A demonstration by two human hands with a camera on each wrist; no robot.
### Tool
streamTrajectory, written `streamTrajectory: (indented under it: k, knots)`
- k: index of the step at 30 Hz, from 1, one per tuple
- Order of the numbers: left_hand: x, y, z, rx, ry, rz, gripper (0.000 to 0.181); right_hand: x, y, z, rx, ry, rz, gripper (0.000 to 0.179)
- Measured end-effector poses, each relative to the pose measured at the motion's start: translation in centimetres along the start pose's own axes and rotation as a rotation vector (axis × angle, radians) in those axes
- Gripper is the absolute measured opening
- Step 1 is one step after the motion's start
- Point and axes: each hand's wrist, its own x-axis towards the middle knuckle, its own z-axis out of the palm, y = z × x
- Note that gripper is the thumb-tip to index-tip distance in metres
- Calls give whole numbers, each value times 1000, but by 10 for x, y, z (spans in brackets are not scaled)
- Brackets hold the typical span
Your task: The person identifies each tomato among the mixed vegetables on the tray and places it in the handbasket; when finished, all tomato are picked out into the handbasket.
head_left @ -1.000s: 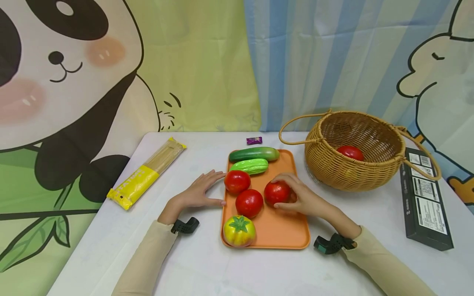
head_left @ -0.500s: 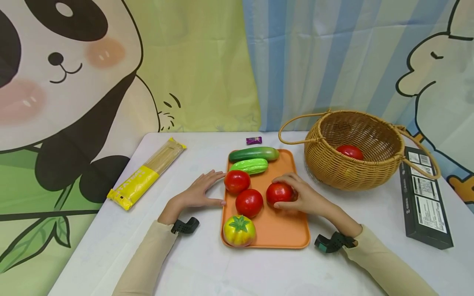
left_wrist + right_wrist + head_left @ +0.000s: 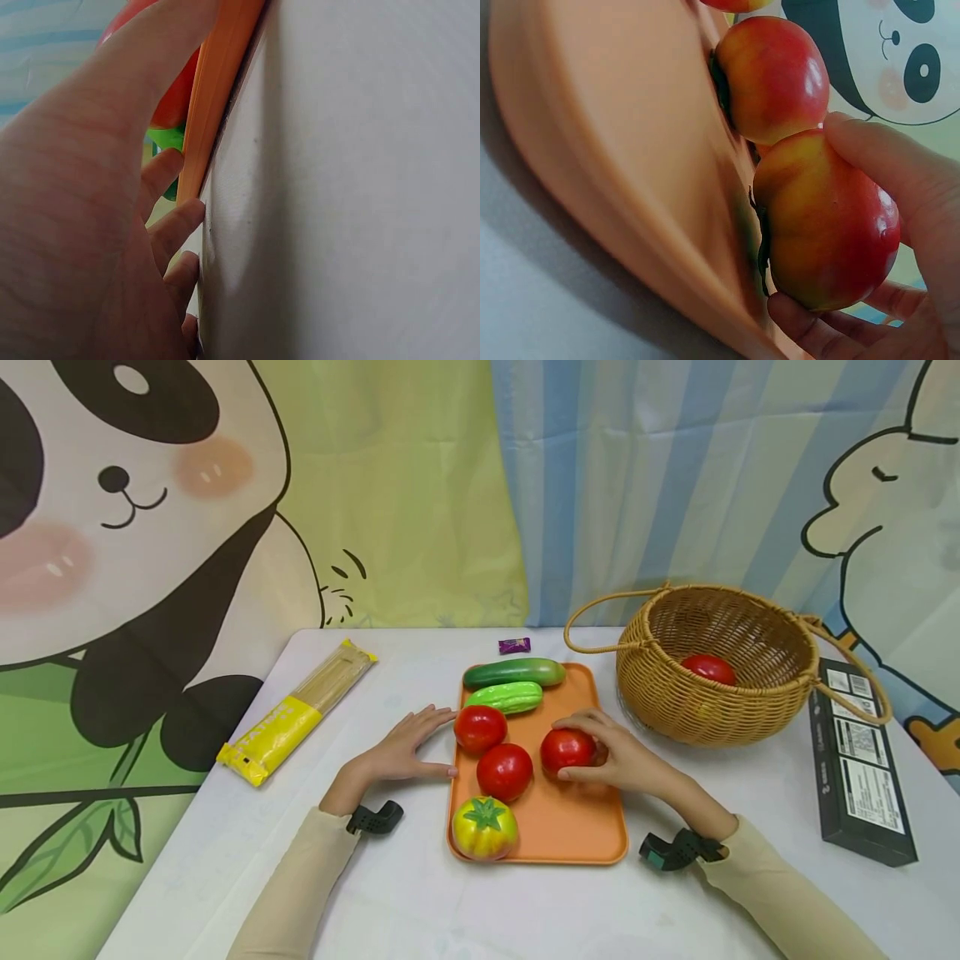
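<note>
My right hand [image 3: 611, 756] grips a red tomato [image 3: 564, 752] over the right side of the orange tray [image 3: 577, 835]. In the right wrist view the thumb and fingers curl round this tomato [image 3: 825, 225], its green calyx facing the tray. My left hand [image 3: 401, 747] lies at the tray's left edge with fingers spread and relaxed. The left wrist view has its fingertips right by the tray wall [image 3: 214, 90]. On the tray's left half sit two more red tomatoes, one [image 3: 481, 728] behind the other [image 3: 505, 772], and a yellow-green tomato [image 3: 484, 828] in front.
A dark green cucumber [image 3: 514, 672] and a light green ridged gourd [image 3: 506, 697] lie at the tray's back. To the right stands a wicker basket [image 3: 705, 718] holding a red item [image 3: 709, 669], beside a black box [image 3: 862, 768]. Noodles [image 3: 300, 710] lie left; a purple packet [image 3: 514, 646] behind.
My right hand has shifted slightly to the right with the tomato in its grip. The left hand has stayed in place at the tray's edge.
</note>
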Motion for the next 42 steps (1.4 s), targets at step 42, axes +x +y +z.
streamTrajectory:
  k: [42]
  knots:
    - [-1,2,-2,4,-1,-1,93,-9,-33,-40,-111,142,-97,60]
